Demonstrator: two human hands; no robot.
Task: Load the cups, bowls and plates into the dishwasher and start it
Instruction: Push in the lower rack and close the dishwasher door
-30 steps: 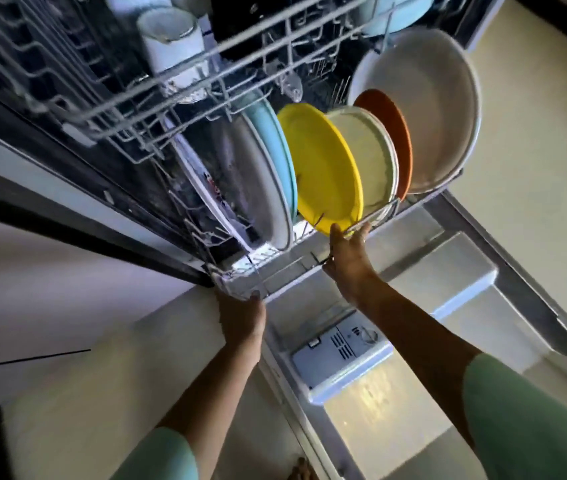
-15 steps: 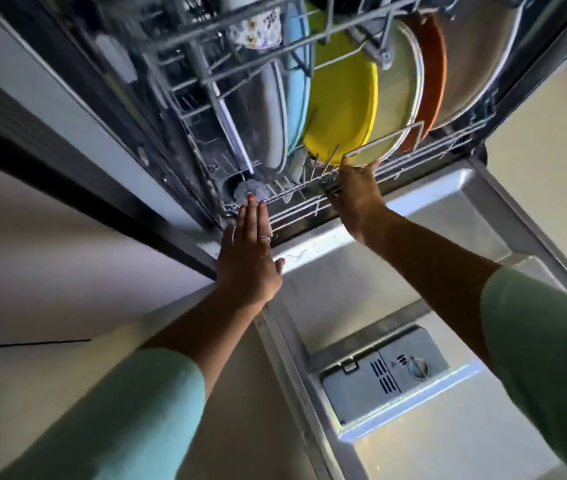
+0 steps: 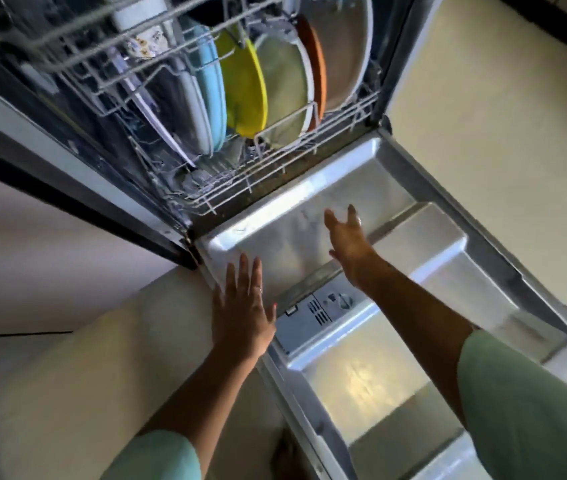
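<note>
Head camera: A person in pale green sleeves is standing over an open dishwasher, both hands reaching forward above the lowered door (image 3: 424,237), whose steel inner panel is catching the light. The left hand (image 3: 242,315) is hovering flat, palm down, fingers straight and close together, with a ring on one finger, over the door's left edge. The right hand (image 3: 346,237) is hanging over the top part of the door with fingers loosely spread, holding nothing. The detergent dispenser (image 3: 316,311) is sitting on the door panel between the two forearms.

The lower rack (image 3: 275,174) is sitting inside the tub, its front wire rail just behind the door hinge. Plates are standing on edge in it, side by side: a pale plate (image 3: 192,109) at the left, then a light blue plate (image 3: 211,88), a yellow plate (image 3: 244,84), a cream plate (image 3: 285,81), an orange plate (image 3: 316,67) and a large beige plate (image 3: 344,53) at the right. The upper rack (image 3: 109,46) is showing above them, blurred, with a white patterned cup (image 3: 147,39) resting in it. Pale floor tiles (image 3: 500,133) are lying to the right of the machine.
</note>
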